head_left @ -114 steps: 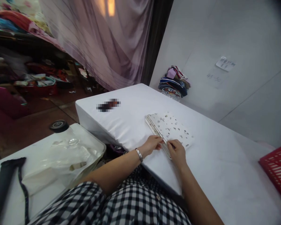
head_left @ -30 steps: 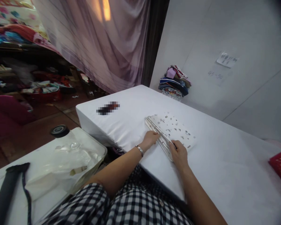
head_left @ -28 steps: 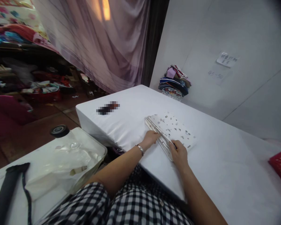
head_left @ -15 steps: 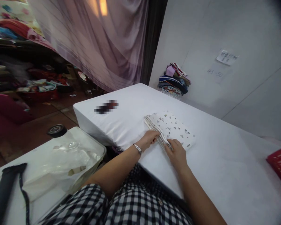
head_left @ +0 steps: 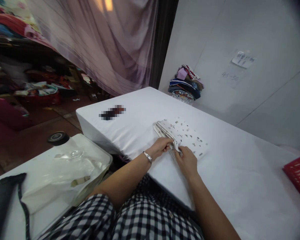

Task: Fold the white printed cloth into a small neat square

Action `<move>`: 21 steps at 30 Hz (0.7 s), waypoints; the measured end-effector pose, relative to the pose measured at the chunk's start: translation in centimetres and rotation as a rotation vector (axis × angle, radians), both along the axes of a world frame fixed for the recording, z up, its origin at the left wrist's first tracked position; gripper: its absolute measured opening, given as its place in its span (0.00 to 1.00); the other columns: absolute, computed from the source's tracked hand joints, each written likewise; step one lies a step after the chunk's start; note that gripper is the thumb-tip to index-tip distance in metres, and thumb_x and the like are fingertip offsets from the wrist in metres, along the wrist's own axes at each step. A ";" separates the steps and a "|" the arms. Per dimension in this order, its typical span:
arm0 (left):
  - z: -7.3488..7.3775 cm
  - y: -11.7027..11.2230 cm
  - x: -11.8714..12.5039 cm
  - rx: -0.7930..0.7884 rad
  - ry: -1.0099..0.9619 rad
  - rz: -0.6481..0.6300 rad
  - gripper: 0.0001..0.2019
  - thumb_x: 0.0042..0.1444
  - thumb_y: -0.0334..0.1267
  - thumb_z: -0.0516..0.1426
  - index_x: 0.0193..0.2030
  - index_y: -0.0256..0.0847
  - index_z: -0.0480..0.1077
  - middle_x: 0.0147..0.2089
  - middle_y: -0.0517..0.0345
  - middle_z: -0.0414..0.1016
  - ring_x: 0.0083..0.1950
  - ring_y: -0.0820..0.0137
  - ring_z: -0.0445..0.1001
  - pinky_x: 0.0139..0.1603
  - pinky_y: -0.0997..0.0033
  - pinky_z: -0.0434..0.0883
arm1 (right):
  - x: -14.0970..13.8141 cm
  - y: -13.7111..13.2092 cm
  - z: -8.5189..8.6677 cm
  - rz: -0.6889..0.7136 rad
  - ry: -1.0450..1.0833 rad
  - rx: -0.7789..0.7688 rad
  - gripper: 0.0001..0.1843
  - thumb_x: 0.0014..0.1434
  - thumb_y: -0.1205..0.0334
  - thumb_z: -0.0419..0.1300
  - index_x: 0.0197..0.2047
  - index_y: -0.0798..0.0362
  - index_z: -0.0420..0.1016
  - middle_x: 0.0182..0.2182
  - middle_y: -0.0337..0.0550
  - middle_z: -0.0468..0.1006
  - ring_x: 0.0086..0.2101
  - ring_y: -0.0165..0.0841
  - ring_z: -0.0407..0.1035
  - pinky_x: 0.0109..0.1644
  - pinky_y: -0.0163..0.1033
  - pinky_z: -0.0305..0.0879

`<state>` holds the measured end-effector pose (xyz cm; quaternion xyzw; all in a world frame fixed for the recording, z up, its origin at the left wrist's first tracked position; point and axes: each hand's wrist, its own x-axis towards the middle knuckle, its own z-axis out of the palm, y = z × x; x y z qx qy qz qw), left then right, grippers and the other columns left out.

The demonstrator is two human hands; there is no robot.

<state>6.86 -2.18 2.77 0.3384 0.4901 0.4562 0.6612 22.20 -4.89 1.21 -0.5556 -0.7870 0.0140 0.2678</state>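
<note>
A folded white cloth [head_left: 187,135] with small dark and green printed figures lies on the white-covered table [head_left: 230,160]. Its layered near edge faces me and is slightly lifted at the middle. My left hand [head_left: 162,146], with a silvery band on the wrist, is closed on that edge. Close beside it on the right, my right hand [head_left: 187,160] pinches the same edge between thumb and fingers. What lies between the layers is hidden.
A pixelated dark and red item [head_left: 112,112] lies at the table's far left. Clothes are stacked [head_left: 185,83] by the wall. A red basket [head_left: 298,173] stands at right. On the lower left table are a black tape roll [head_left: 58,138] and clear plastic [head_left: 72,170].
Both hands have drawn slightly closer together along the cloth's near edge, and the edge between them now bunches up a little. The cloth itself stays in place.
</note>
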 end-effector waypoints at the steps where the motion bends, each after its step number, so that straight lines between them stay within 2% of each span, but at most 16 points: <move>1: 0.0 0.0 0.0 0.005 0.014 0.000 0.17 0.46 0.42 0.58 0.19 0.41 0.52 0.15 0.71 0.46 0.15 0.82 0.50 0.18 0.76 0.44 | 0.0 0.1 0.0 -0.005 -0.003 0.000 0.13 0.60 0.54 0.50 0.39 0.52 0.72 0.33 0.43 0.74 0.36 0.34 0.66 0.35 0.36 0.55; 6: -0.3 -0.2 -0.7 0.048 0.170 0.035 0.14 0.49 0.42 0.56 0.20 0.39 0.59 0.15 0.68 0.54 0.16 0.80 0.55 0.18 0.77 0.49 | 0.2 0.1 0.2 -0.017 0.035 -0.023 0.15 0.62 0.57 0.46 0.33 0.52 0.70 0.29 0.42 0.73 0.30 0.32 0.64 0.32 0.35 0.53; 12: -1.3 -0.9 -2.0 0.076 0.433 0.055 0.15 0.47 0.37 0.58 0.13 0.38 0.61 0.09 0.66 0.57 0.14 0.79 0.55 0.19 0.77 0.51 | 0.2 0.1 0.3 -0.032 0.075 -0.045 0.14 0.62 0.56 0.46 0.32 0.51 0.70 0.28 0.41 0.72 0.29 0.32 0.63 0.31 0.35 0.52; 21: -1.2 -0.6 -0.9 0.072 0.441 0.066 0.17 0.50 0.38 0.56 0.14 0.39 0.59 0.09 0.66 0.56 0.14 0.79 0.54 0.18 0.77 0.52 | 0.3 0.1 0.1 -0.030 0.072 -0.056 0.14 0.62 0.56 0.47 0.34 0.51 0.70 0.29 0.40 0.73 0.30 0.32 0.64 0.32 0.35 0.52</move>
